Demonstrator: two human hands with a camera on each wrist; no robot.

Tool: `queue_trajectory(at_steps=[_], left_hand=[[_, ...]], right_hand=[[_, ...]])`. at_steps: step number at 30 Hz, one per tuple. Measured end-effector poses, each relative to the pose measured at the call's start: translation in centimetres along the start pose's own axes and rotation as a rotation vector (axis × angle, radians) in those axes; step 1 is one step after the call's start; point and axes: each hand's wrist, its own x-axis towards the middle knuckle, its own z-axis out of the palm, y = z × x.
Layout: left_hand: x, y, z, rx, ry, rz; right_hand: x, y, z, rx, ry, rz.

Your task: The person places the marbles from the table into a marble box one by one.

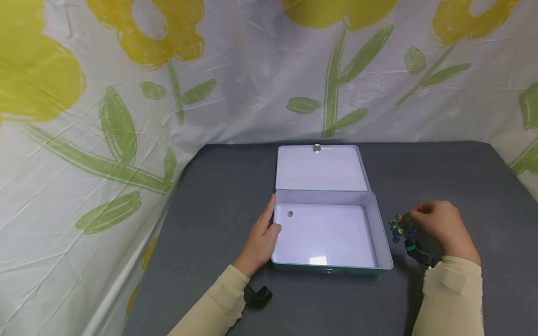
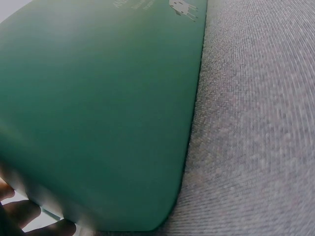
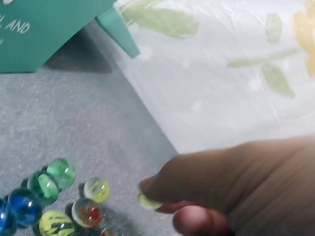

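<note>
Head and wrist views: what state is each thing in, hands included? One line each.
Box: open, upright on the table.
Lid: swung back, inner face showing.
Clasp: undone.
Green marble: inside the box, towards its far left corner.
Loose marbles: clustered right of the box.
Yellowish marble: pinched by the right hand.
Left hand: grips the box's left side.

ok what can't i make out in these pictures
Right wrist view: the held marble is mostly covered by the right hand.
Same view: loose marbles run off the left and bottom edges.
Left wrist view: the left hand is mostly cut off at the lower-left corner.
Same view: the green box's lettering is cut by the top edge.
Head view: the inside marble's pattern is too small.
</note>
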Motion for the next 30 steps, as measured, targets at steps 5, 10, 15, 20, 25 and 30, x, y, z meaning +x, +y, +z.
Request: queue_trajectory(at_steps=[5, 10, 15, 20, 25, 30], left_hand=[[0.1, 0.0, 0.0, 0.002, -0.002, 0.006], [0.1, 0.0, 0.0, 0.004, -0.003, 0.002], [0.1, 0.0, 0.0, 0.009, -0.007, 0.003], [0.2, 0.1, -0.1, -0.003, -0.009, 0.016], [0.1, 0.1, -0.2, 0.000, -0.002, 0.005], [0.1, 0.0, -0.1, 0.011, 0.001, 0.001]], right_hand=[[-0.3, -1.0, -0.6, 0.031, 0.075, -0.038], [-0.6, -2.3, -1.1, 0.041, 0.127, -0.073], [-1.0, -4.0, -1.5, 0.061, 0.165, -0.104], [-1.0, -6.4, -1.7, 0.084, 0.190, -0.149], [-1.1, -9.2, -0.8, 0.106, 0.198, -0.223], [-1.4, -12.3, 1.1, 0.130, 0.221, -0.332]])
